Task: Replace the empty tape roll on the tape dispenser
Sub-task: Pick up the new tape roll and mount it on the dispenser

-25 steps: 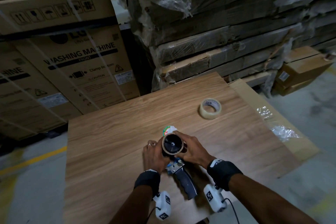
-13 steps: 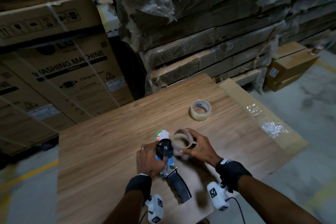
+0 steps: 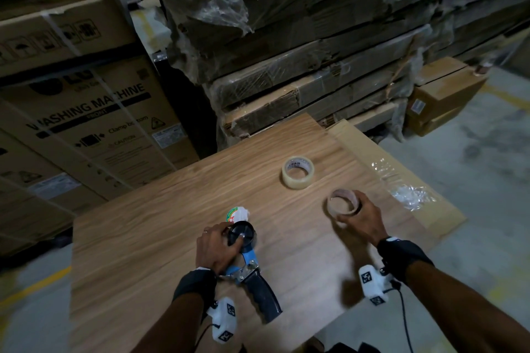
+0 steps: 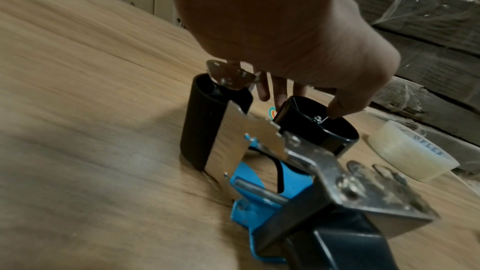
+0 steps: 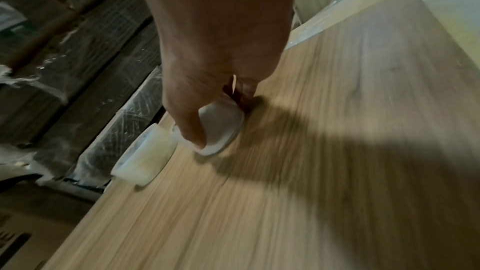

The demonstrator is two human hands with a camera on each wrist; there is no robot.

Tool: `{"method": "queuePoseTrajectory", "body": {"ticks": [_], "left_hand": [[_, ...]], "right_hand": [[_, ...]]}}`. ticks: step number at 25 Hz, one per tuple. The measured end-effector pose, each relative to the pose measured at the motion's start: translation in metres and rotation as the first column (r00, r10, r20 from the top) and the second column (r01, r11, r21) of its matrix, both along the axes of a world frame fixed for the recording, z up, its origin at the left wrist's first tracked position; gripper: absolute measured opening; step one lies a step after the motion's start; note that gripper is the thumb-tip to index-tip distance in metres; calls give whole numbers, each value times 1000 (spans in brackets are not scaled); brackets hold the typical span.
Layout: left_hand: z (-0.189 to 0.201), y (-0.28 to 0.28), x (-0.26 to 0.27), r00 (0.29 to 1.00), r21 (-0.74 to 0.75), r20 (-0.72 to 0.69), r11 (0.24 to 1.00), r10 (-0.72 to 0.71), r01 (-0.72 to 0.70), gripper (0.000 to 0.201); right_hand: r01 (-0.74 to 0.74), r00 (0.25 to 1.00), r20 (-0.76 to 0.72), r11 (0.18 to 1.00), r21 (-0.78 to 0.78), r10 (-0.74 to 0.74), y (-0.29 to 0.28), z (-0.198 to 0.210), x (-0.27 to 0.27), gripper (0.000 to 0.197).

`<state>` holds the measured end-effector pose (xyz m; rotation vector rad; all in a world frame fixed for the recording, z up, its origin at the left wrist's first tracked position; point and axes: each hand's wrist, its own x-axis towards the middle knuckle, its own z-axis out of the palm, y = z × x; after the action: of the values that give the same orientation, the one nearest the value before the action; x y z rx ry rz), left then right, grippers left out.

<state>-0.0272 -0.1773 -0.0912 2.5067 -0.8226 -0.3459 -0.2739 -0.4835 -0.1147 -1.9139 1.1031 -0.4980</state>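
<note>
The tape dispenser [image 3: 249, 269] lies on the wooden table [image 3: 143, 238], blue frame, black handle toward me, its black hub [image 3: 241, 235] bare. My left hand [image 3: 218, 246] grips the dispenser around the hub [image 4: 317, 126], thumb on the hub's rim. My right hand [image 3: 361, 218] holds the empty cardboard core [image 3: 342, 203] low over the table to the right, fingers curled round it [image 5: 221, 128]. A full roll of clear tape [image 3: 298, 172] lies flat just beyond the core [image 5: 145, 155] [image 4: 415, 151].
Stacked washing-machine cartons [image 3: 86, 112] stand behind the table on the left, wrapped flat boxes [image 3: 315, 66] behind it on the right. A cardboard sheet with crumpled plastic film [image 3: 410, 195] lies at the table's right edge. A small printed sticker piece [image 3: 236, 213] lies beyond the hub.
My right hand has pulled the empty core off the hub and carried it right, down toward the table near the full roll. My left hand has stayed on the dispenser.
</note>
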Motion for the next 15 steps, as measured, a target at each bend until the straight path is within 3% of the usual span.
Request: {"method": "queuePoseTrajectory", "body": {"ticks": [5,10,15], "left_hand": [[-4,-3,0,999,21,-18,999,29,-28,64],[-5,-5,0,992,-9,-93,997,81,-82,64],[-1,4,-2,987,-105,-113,986,114,-126,70]], "right_hand": [[142,986,-83,990,-22,-143,-23,-19,-3,64],[131,987,-90,990,-51,-135,-25,-16,-2,64],[34,991,-111,949,-313,-73,-10,-8,22,89]]}}
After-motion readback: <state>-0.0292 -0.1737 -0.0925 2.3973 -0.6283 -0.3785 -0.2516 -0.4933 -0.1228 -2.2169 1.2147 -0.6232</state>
